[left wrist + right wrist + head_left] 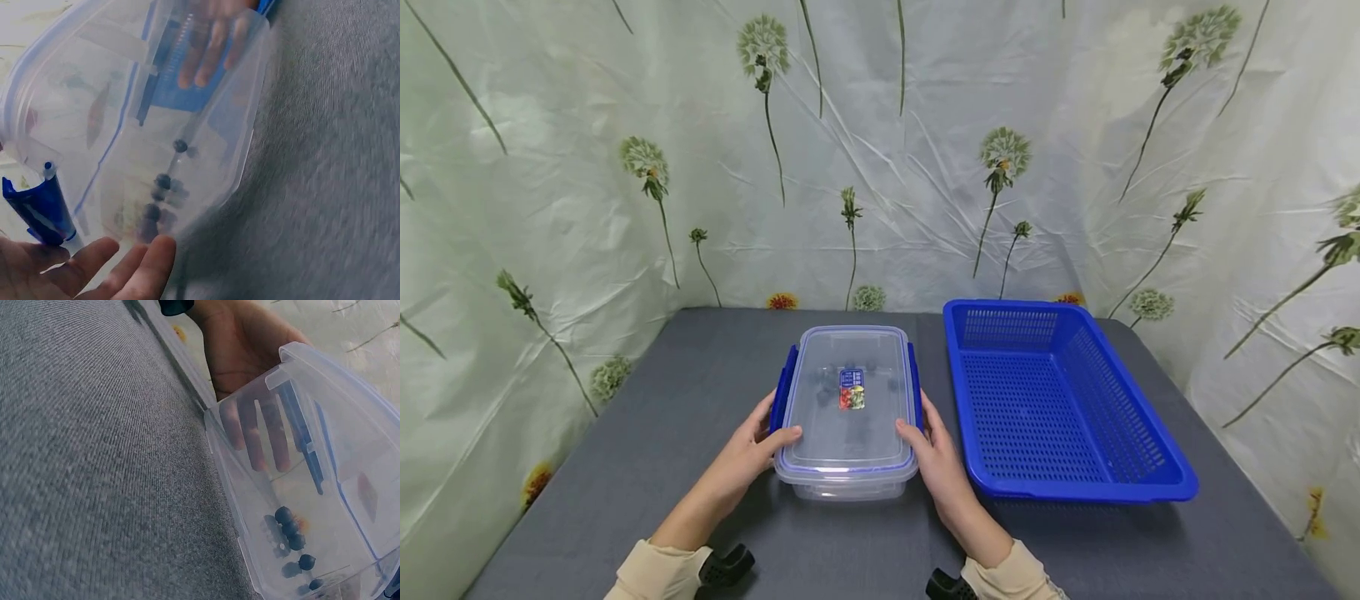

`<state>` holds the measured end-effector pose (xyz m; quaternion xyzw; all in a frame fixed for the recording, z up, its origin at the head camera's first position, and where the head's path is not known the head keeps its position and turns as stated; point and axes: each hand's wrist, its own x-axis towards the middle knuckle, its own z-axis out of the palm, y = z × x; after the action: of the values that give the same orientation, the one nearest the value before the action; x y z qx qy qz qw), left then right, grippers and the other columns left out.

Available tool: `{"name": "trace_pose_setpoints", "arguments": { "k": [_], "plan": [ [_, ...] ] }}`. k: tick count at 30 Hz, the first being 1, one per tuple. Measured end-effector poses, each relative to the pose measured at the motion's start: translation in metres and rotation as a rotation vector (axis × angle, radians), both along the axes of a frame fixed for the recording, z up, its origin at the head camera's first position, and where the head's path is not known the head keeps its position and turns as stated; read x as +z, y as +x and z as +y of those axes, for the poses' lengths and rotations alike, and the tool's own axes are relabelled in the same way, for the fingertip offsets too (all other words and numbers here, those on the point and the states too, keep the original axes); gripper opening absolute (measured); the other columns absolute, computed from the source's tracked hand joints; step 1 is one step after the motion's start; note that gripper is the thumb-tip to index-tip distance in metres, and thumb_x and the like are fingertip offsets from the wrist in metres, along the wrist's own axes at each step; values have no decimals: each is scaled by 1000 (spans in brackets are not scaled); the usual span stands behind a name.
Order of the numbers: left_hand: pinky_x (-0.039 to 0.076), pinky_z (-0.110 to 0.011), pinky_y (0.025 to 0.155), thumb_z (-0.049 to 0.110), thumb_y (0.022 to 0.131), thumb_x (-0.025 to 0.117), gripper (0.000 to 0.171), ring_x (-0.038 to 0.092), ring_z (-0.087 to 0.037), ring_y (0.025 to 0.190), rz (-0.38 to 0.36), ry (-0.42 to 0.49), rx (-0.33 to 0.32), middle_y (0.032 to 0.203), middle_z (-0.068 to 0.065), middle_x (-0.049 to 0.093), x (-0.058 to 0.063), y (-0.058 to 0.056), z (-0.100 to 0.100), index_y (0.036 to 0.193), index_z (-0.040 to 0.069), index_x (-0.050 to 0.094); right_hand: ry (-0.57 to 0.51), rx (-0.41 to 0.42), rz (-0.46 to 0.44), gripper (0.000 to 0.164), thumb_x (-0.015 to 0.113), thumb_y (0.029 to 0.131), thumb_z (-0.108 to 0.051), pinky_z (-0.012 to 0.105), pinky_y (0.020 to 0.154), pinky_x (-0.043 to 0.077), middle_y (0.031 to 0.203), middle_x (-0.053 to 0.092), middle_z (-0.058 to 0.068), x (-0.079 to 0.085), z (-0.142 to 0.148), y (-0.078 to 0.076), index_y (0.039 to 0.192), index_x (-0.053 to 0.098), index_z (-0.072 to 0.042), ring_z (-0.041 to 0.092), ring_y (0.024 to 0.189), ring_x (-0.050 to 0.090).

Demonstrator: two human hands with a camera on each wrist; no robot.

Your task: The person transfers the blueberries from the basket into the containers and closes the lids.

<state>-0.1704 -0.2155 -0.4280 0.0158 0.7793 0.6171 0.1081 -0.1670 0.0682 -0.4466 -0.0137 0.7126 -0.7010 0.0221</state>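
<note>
Both hands hold a clear plastic food container (850, 490) from its two long sides. It has a clear lid (820, 442) with a small coloured label, and blue latches along both sides. My left hand (737, 467) lays its thumb over the lid's left edge, fingers against the side. On the opposite edge, my right hand (942, 467) grips the same way. Through the walls, several small dark round things (306, 561) show inside, also visible in the left wrist view. Whether the base touches the table, I cannot tell.
To the right of the container, a blue perforated plastic basket (958, 392) stands on the grey cloth-covered table (715, 367). Behind the table hangs a pale curtain (910, 167) printed with dandelions.
</note>
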Motion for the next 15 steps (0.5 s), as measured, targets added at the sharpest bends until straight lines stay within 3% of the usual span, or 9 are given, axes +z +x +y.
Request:
{"name": "trace_pose_setpoints", "arguments": {
  "k": [6,15],
  "plan": [
    [52,-43,109,28,108,64,84,61,-34,134,35,20,-27,177,-19,26,2,-1,3,173,40,12,-5,17,7,71,56,110,-25,65,130,25,176,30,14,3,-2,-1,173,22,-17,38,161,33],
    [55,-41,102,29,106,67,84,60,-36,133,28,-39,5,167,-22,40,3,-2,4,173,32,17,8,-37,-12,70,62,108,-24,54,118,43,163,46,18,4,-2,-3,168,30,-10,34,143,50]
  ]
}}
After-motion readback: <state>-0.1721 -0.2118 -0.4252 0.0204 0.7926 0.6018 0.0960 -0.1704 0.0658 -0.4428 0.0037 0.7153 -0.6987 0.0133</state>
